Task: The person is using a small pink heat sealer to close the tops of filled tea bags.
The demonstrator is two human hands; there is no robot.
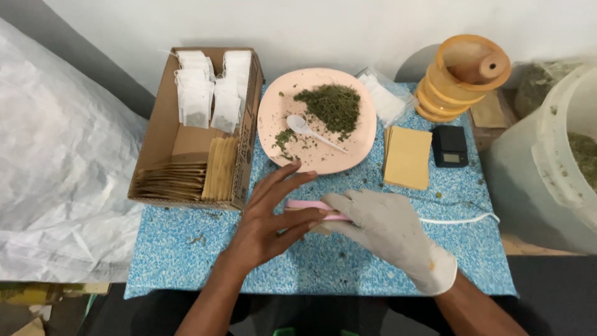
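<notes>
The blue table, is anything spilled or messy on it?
Yes. Small green herb crumbs lie scattered on the blue table cover, off the pink plate that holds the herb pile. Nothing looks broken.

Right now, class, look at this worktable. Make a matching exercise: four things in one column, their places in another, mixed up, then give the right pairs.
Things:
1. spoon
2. tea bags
3. small scale
4. pink bar

Places:
A. upright in the cardboard box
B. between the left hand and the gloved right hand
C. on the plate, beside the dried herbs
D. right of the tan envelopes

Pairs: 1-C, 2-A, 3-D, 4-B
</notes>
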